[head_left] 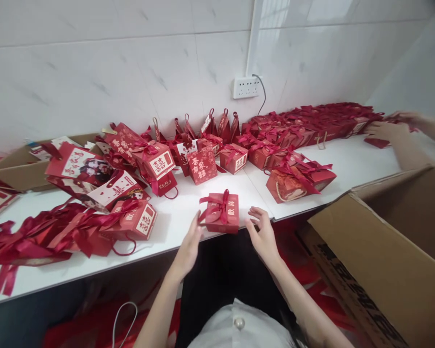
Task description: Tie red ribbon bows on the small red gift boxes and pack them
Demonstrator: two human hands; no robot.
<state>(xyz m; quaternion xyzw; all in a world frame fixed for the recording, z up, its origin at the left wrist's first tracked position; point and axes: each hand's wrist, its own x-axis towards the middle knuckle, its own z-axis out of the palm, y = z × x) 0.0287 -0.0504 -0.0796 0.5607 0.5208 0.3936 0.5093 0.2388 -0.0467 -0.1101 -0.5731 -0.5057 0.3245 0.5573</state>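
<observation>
Box (220,215): small, red, flat-topped, with a dark red ribbon tied in a bow on top and a pale label with red characters at its right end. It sits upright at the near edge of the white bench (181,208), between the hands, bow up, its longer side running left to right along that edge. Left hand (189,244) and right hand (264,235) are apart with fingers spread, gripping nothing; left fingertips reach the ribbon, right ones lie just beside the box.
</observation>
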